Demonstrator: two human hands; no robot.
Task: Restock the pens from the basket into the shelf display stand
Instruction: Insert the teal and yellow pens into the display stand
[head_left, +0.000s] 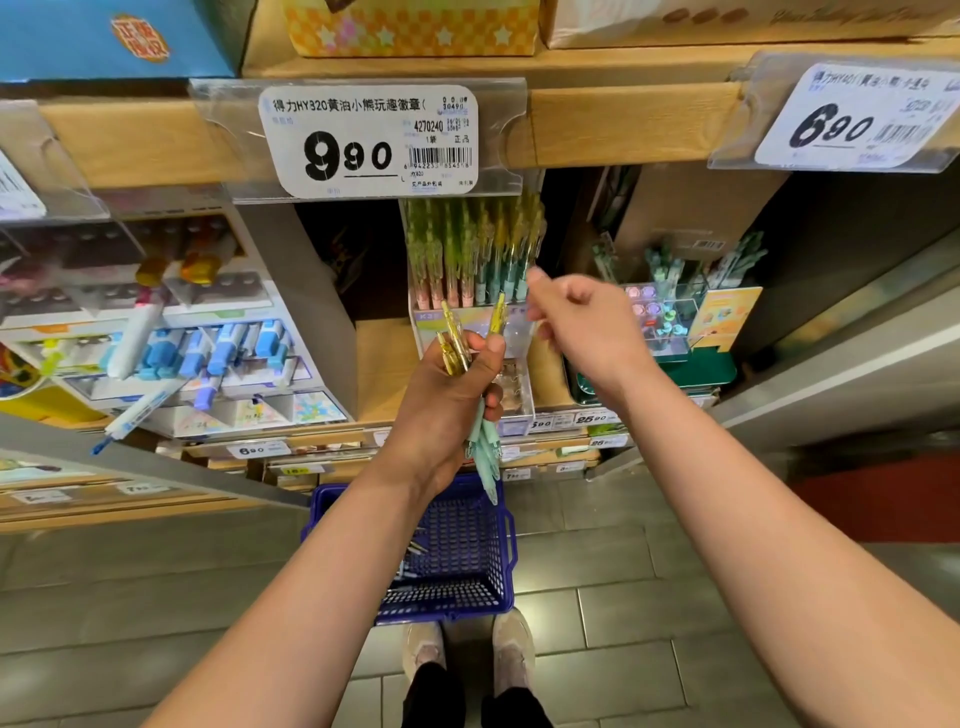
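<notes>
The bunch of pens was in the left hand, in front of the shelf. The pens had yellow tops and mint green bottoms. The fingers were wrapped tight around the bunch.

The right hand was up by the display stand. Its fingers were curled in. The thumb tip was right beside the pens in the stand. I could not tell if it pinched one or held nothing.

The stand looked nearly full, with rows of pens standing up. So a big part of the job looked done. The bunch in the hand was not yet put in. A few loose pens lay in the blue basket on the floor, by the person's shoes.

A big price tag hung down just above the stand and hid the pen tops. I think that made the gap tight for sliding pens in. A box of blue markers stood on the left. A green stand with more pens stood on the right.
</notes>
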